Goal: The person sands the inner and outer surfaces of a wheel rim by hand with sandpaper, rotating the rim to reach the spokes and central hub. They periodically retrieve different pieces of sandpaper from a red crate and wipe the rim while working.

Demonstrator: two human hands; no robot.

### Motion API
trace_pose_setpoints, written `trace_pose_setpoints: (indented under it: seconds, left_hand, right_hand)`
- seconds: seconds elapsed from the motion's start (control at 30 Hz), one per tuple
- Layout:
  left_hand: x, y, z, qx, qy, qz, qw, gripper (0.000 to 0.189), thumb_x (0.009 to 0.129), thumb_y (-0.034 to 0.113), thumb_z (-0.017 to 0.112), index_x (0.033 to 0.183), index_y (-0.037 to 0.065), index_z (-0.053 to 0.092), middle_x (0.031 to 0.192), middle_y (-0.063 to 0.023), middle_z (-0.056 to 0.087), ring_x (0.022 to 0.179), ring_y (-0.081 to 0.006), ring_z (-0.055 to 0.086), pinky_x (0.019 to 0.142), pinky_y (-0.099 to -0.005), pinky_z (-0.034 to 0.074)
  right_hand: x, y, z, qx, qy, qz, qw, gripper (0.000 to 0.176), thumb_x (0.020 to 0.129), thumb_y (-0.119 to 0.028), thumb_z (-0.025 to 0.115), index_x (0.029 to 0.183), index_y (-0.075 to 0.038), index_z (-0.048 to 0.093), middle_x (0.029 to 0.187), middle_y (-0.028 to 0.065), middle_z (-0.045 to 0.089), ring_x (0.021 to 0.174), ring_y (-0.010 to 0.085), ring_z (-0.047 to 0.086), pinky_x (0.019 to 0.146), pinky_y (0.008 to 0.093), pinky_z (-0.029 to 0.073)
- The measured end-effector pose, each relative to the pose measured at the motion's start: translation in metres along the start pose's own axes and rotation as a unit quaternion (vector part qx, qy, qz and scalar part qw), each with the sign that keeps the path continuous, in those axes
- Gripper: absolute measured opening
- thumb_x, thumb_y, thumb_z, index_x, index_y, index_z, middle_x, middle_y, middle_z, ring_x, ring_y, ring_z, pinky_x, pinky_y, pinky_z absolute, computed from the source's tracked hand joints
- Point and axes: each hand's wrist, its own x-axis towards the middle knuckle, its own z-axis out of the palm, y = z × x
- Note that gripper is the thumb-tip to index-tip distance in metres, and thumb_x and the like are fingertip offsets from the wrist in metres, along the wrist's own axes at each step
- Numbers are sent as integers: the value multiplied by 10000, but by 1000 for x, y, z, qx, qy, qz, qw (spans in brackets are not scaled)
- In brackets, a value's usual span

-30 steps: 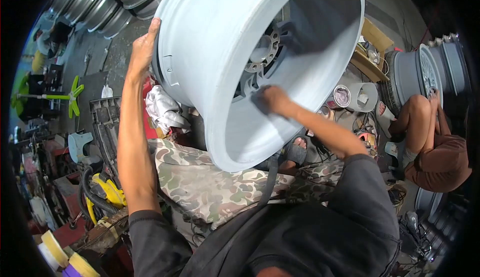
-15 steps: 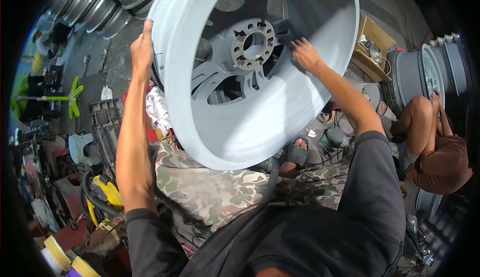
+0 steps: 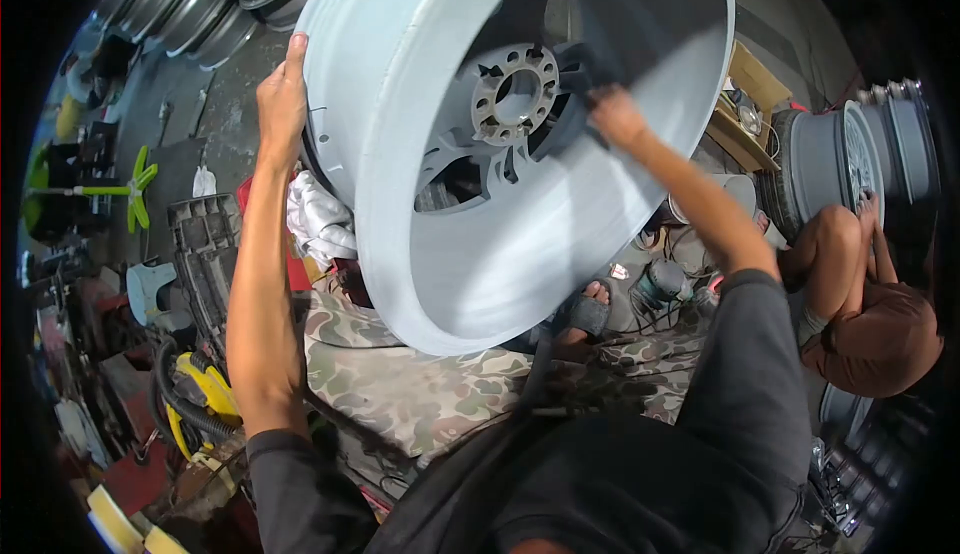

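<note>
A large light-grey car wheel rim (image 3: 395, 184) is tilted up above my lap, its open barrel towards me and its hub and spokes deep inside. My left hand (image 3: 283, 104) grips the rim's left outer edge, thumb pointing up along it. Inside the barrel, my right hand (image 3: 618, 119) is against the right inner wall near the spokes. It is blurred by motion, with its fingers curled; whatever lies under them is too dark and smeared to make out.
Camouflage cloth (image 3: 420, 374) covers my lap. At right, another person (image 3: 850, 304) crouches beside other wheels (image 3: 825, 154). A cardboard box (image 3: 750, 104) stands behind the rim. A yellow tool with a black hose (image 3: 210, 394) lies at left, near a white cloth (image 3: 320, 219). More rims (image 3: 190, 14) are stacked upper left.
The rim has tilted and turned slightly to the right, showing more of its outer left side. My right hand has moved slightly right along the inner wall; my left hand keeps its grip.
</note>
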Motion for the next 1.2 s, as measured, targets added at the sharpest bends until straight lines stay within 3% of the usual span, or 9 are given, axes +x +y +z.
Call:
trace_pose_setpoints:
  seconds: [0.2,0.33,0.47,0.53,0.67,0.7,0.9,1.03,1.2]
  left_hand:
    - [-12,12,3,6,-17,8,1000,732,959,609,567,1112,-93,708,992,-126,719,904,-155,657,842,-285,508]
    - [-14,12,4,7,-17,20,1000,734,957,620,566,1101,-84,716,957,-118,722,874,-152,656,828,-285,512]
    - [-16,10,3,-7,-35,23,999,727,957,616,570,1092,-83,720,952,-121,723,865,-155,658,824,-288,515]
    - [-16,15,3,-13,-32,30,999,728,956,616,571,1087,-84,721,951,-122,723,863,-156,658,822,-288,516]
    - [-9,6,1,2,-22,44,999,731,952,620,574,1075,-84,725,931,-123,725,862,-159,657,824,-280,509]
    - [-9,4,0,6,-23,48,999,735,950,625,574,1079,-83,726,925,-123,724,859,-158,655,821,-280,508]
    - [-12,5,0,31,-24,65,997,766,941,654,564,1058,-85,726,890,-109,713,819,-153,636,794,-286,505]
    - [-19,13,-2,55,-30,66,996,778,935,675,553,1021,-76,735,857,-94,709,799,-154,627,775,-294,500]
    - [-18,10,-7,90,-44,63,993,762,932,676,555,974,-59,751,828,-105,707,803,-160,630,767,-305,495]
  right_hand:
    - [-20,12,-20,-120,-31,-12,992,224,830,-193,610,946,-76,763,1208,150,661,1141,293,603,1007,452,457]
    - [-37,-167,51,295,50,112,948,233,777,-102,583,933,-14,731,1058,195,690,1007,344,659,909,430,521]
    - [-32,-223,-69,474,27,133,870,215,799,-110,577,946,-51,722,1090,162,693,961,353,665,886,438,536]
    - [-45,-182,-32,420,126,4,898,215,802,-83,573,953,-70,725,1059,159,690,983,343,655,905,433,528]
    - [-47,1,38,-3,-106,53,993,215,824,-117,574,955,-39,725,1154,172,668,1098,298,618,1008,410,478]
    - [-43,33,-4,-72,-19,2,997,214,837,-142,568,938,-45,730,1225,171,649,1157,300,594,1047,429,442]
    - [-56,41,-39,-161,-17,13,987,224,827,-182,579,914,-68,752,1293,165,632,1180,333,590,1085,455,420]
    - [-62,-147,38,181,2,180,967,213,754,-94,618,912,-32,747,1056,160,700,985,328,672,869,412,555]
    - [-49,-237,-65,464,92,129,871,305,756,-99,614,1033,-90,741,1024,163,708,906,322,694,830,419,560]
